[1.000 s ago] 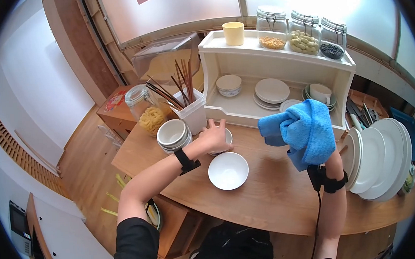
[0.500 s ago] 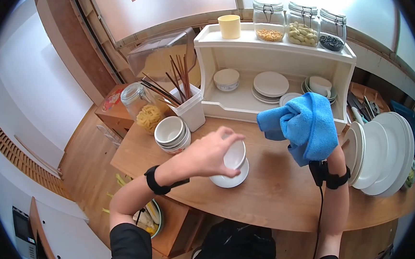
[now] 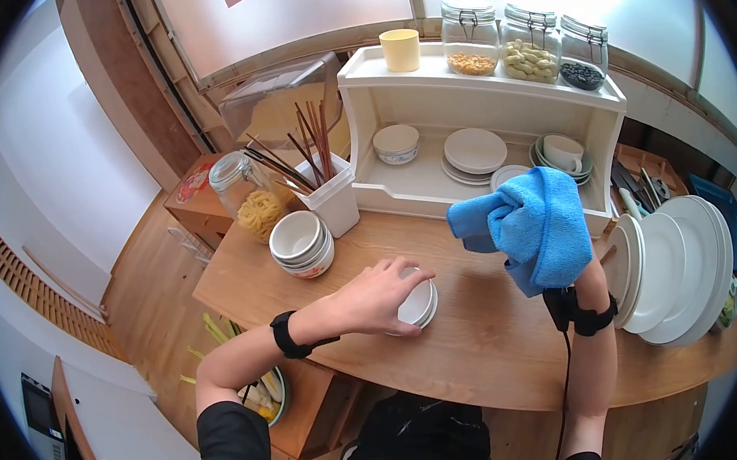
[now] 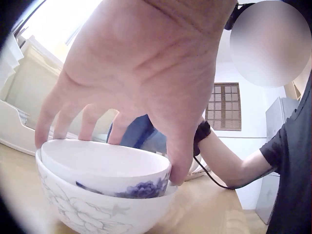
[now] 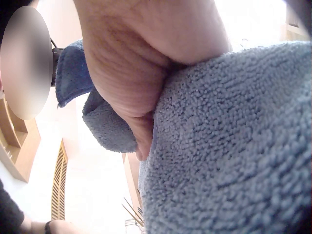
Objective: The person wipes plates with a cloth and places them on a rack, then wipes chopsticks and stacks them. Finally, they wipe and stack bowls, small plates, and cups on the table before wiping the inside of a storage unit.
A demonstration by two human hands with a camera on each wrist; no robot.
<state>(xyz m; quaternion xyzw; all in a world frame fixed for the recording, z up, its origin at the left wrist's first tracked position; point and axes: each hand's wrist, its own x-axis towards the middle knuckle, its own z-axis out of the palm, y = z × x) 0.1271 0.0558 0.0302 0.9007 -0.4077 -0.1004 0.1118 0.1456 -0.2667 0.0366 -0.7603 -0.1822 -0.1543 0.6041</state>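
My left hand (image 3: 378,299) spans a small white bowl (image 3: 415,305), thumb on one side of its rim and fingertips on the other. In the left wrist view this bowl (image 4: 105,163), with blue flowers, sits inside a wider bowl (image 4: 97,214) with a grey floral pattern; the left hand (image 4: 141,63) arches above both. A bunched blue cloth (image 3: 543,222) covers most of my right hand (image 3: 590,283), which grips it in the air over the table's right part. In the right wrist view the cloth (image 5: 234,141) hides most fingers of the right hand (image 5: 141,63).
Stacked bowls (image 3: 301,243), a chopstick holder (image 3: 332,203) and a pasta jar (image 3: 256,204) stand at the table's left. Behind is a white shelf (image 3: 417,191) with dishes and jars. Large upright plates (image 3: 696,267) stand at the right, near the right forearm.
My left hand has lifted the small bowl from its place farther back, moved it toward me and set it into the wider bowl. My right hand still grips the cloth in nearly the same place.
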